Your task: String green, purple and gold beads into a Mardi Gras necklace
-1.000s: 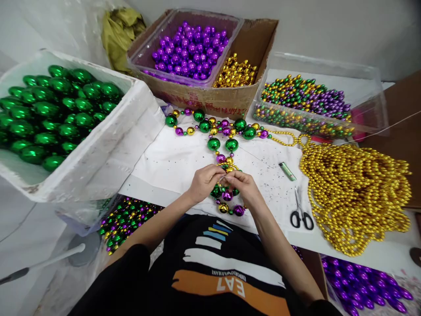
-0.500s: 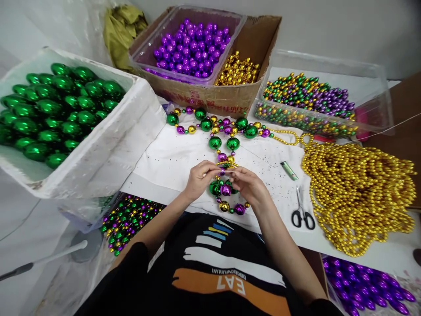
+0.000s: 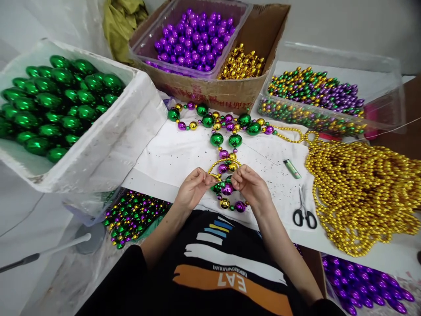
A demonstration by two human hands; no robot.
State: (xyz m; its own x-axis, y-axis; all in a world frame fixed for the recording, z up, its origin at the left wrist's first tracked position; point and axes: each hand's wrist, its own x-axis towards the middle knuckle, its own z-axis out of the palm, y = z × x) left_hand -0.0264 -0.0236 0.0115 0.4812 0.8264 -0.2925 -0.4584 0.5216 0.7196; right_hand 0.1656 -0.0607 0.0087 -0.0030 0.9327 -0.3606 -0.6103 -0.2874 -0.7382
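Observation:
Between my two hands runs a thin pale string (image 3: 221,181), drawn out over the beads. My left hand (image 3: 194,188) pinches one end of it, fingers closed. The other end sits in the closed fingertips of my right hand (image 3: 250,184). Just past my fingers, a small gold bead strand (image 3: 215,165) arches over a bead garland (image 3: 227,188) of green, purple and gold balls. That garland stretches away from me and spreads left and right on the white cloth (image 3: 171,153). Part of it is hidden behind my right hand.
Right of my hands lie a green lighter (image 3: 292,169) and black-handled scissors (image 3: 304,215), beside heaped gold bead strands (image 3: 362,193). A white box (image 3: 108,136) of green ovals stands left. At the back are a cardboard box (image 3: 210,93) and a clear bin (image 3: 332,115) of mixed beads.
My hands have moved apart and slightly towards me, with the string now stretched between them. The small gold strand now shows as an arch beyond my fingers. The whole view has shifted slightly.

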